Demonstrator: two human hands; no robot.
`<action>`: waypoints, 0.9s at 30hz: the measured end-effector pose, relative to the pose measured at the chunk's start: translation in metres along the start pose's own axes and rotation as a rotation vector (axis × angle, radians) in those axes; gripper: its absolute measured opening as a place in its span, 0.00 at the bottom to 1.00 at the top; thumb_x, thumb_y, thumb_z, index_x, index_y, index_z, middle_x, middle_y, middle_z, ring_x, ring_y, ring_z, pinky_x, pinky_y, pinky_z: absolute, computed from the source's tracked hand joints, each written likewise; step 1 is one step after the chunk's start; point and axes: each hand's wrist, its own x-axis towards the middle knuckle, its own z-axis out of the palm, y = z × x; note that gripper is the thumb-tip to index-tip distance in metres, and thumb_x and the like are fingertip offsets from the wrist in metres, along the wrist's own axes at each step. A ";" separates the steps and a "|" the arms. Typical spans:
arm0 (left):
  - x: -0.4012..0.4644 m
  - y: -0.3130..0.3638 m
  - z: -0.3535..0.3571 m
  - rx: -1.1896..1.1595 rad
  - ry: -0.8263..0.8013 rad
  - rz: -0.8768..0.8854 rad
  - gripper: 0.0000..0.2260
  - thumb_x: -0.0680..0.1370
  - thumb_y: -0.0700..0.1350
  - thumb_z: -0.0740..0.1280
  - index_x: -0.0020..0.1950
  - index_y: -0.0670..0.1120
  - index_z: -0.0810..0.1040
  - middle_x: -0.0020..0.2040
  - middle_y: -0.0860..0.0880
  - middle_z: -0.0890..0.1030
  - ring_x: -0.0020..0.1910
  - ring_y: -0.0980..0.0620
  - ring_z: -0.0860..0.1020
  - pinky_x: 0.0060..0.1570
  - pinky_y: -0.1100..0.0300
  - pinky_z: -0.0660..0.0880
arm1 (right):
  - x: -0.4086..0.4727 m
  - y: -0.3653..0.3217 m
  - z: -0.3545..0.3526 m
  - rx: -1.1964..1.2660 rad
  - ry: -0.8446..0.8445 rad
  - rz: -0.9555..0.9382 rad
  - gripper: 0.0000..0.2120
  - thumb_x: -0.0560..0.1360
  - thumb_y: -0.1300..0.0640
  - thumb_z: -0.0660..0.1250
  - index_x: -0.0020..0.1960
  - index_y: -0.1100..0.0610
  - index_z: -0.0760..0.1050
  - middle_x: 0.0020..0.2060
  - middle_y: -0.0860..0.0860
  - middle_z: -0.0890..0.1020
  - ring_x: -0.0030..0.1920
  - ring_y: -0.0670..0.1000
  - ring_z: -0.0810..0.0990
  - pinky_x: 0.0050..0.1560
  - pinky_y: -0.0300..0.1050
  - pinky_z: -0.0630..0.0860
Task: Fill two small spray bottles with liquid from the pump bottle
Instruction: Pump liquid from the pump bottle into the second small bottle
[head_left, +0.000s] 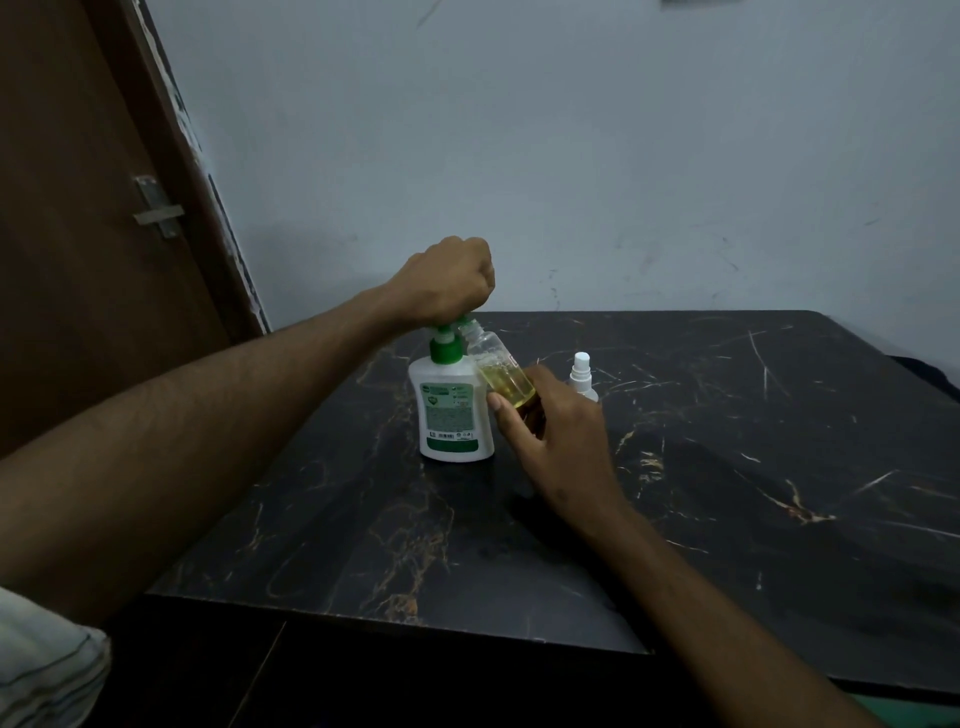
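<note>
A white pump bottle with a green pump collar stands on the black marble table. My left hand is curled into a fist on top of its pump head, which is hidden under the fist. My right hand grips a small clear spray bottle, uncapped and tilted, with its mouth up against the pump spout. Yellow liquid fills its lower part. A second small spray bottle with a white spray top stands just behind my right hand.
The table's front edge runs across the lower frame. A grey wall rises behind the table and a brown door with a metal latch stands at the left. A pale cloth shows at the bottom left.
</note>
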 end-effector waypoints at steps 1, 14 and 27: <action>0.000 0.001 -0.001 0.003 0.015 -0.007 0.15 0.68 0.33 0.60 0.27 0.49 0.62 0.25 0.54 0.64 0.27 0.51 0.61 0.31 0.58 0.60 | 0.000 0.000 0.000 0.000 0.000 0.000 0.15 0.82 0.40 0.63 0.52 0.52 0.76 0.40 0.44 0.80 0.39 0.42 0.78 0.37 0.33 0.73; 0.004 -0.002 0.000 0.031 0.032 -0.006 0.15 0.69 0.33 0.61 0.28 0.49 0.63 0.27 0.54 0.65 0.27 0.53 0.63 0.31 0.58 0.61 | 0.001 -0.001 0.000 -0.008 -0.005 -0.002 0.13 0.82 0.42 0.65 0.51 0.51 0.76 0.39 0.42 0.78 0.38 0.39 0.76 0.37 0.28 0.69; 0.001 -0.004 0.006 0.011 0.003 0.020 0.14 0.68 0.33 0.60 0.27 0.47 0.62 0.24 0.54 0.65 0.26 0.53 0.61 0.32 0.57 0.62 | 0.000 0.000 0.000 -0.006 -0.012 -0.004 0.11 0.82 0.43 0.66 0.51 0.51 0.76 0.40 0.41 0.77 0.39 0.38 0.76 0.38 0.28 0.69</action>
